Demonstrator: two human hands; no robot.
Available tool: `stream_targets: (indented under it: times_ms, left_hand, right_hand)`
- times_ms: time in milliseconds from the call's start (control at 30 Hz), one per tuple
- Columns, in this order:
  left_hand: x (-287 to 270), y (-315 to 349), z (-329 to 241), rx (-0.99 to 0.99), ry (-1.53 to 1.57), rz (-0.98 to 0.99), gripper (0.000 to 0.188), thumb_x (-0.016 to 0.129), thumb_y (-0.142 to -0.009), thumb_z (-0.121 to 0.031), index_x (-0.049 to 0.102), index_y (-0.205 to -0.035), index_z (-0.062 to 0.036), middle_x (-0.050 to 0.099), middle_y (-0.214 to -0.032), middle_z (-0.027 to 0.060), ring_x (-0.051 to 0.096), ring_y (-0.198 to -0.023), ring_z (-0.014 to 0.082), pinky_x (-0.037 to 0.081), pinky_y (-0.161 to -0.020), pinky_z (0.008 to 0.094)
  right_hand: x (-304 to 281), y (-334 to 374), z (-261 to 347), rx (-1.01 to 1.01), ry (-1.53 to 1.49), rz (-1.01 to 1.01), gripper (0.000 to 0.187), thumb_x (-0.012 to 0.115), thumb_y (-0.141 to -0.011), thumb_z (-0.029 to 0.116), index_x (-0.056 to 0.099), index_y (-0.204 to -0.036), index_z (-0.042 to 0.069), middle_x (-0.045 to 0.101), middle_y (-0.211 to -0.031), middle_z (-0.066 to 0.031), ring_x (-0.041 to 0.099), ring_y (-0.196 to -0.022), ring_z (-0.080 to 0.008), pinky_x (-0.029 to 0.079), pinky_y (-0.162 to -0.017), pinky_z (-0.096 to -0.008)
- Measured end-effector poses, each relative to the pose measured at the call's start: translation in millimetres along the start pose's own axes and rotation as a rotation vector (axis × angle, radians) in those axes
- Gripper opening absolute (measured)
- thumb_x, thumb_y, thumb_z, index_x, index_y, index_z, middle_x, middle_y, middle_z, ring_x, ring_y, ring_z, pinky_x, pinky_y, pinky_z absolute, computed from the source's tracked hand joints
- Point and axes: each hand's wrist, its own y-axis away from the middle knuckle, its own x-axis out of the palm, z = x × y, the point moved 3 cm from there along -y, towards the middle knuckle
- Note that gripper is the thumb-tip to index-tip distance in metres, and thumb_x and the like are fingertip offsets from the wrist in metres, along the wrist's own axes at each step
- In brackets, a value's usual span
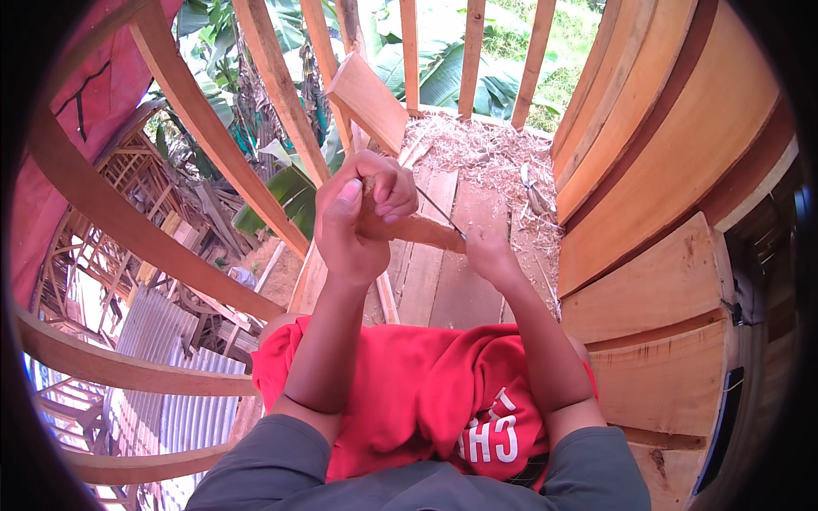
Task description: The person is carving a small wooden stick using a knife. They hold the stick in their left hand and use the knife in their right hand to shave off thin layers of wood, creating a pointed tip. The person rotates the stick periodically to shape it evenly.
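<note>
My left hand is closed round a piece of brown wood, its thumb and fingers wrapped over the thick end. The wood slants down to the right, and its far end meets my right hand. That hand is closed too, on a thin dark tool like a narrow blade or rod, which sticks out toward the upper left. The tool's handle is hidden in my fist. Both hands are held out above my lap, which red cloth covers.
A cut board leans beyond my left hand. Wood shavings lie over the far plank floor. Upright slats rise ahead and curve along the left. Wide planks form the right wall. Corrugated metal sheets lie outside, lower left.
</note>
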Motion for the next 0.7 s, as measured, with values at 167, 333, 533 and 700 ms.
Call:
stream_targets:
  times_ms: [167,333,533,700]
  left_hand:
    - [4.5,-5.8,5.8,0.005,0.028,-0.024,0.033,0.044,-0.093,-0.035,0.038,-0.078,-0.0063,0.035,-0.068,0.001,0.033,-0.061,0.0113,0.029,-0.056,0.0247]
    - [-7.7,-9.7,1.6,0.042,0.016,-0.024,0.034,0.044,-0.093,-0.034,0.039,-0.079,-0.0043,0.034,-0.069,0.0016,0.032,-0.062,0.0108,0.029,-0.056,0.0239]
    - [-15.8,-13.8,4.4,0.034,-0.004,-0.085,0.029,0.043,-0.09,-0.034,0.037,-0.079,-0.0088,0.034,-0.068,-0.0002,0.035,-0.059,0.0112,0.029,-0.056,0.0263]
    - [-12.1,-19.9,9.7,0.013,0.022,-0.103,0.03,0.046,-0.09,-0.035,0.037,-0.078,-0.0086,0.034,-0.067,-0.0003,0.034,-0.059,0.0112,0.029,-0.055,0.0258]
  right_hand:
    - [18.4,-26.4,-57.2,0.156,-0.058,0.005,0.06,0.028,-0.095,0.036,0.065,-0.104,-0.011,0.06,-0.109,-0.0372,0.057,-0.111,-0.0499,0.04,-0.101,-0.0523]
    - [15.6,-17.4,-11.1,0.037,-0.07,0.013,0.059,0.03,-0.095,0.036,0.065,-0.104,-0.011,0.061,-0.107,-0.037,0.057,-0.109,-0.0508,0.042,-0.099,-0.0529]
    - [21.3,-23.2,-20.9,0.053,-0.071,0.031,0.059,0.031,-0.095,0.038,0.064,-0.107,-0.01,0.062,-0.108,-0.0354,0.059,-0.109,-0.0488,0.045,-0.095,-0.0512]
    - [16.1,-28.5,-34.0,0.174,-0.026,-0.038,0.062,0.031,-0.097,0.041,0.064,-0.109,-0.01,0.061,-0.108,-0.0377,0.058,-0.112,-0.0493,0.046,-0.095,-0.0504]
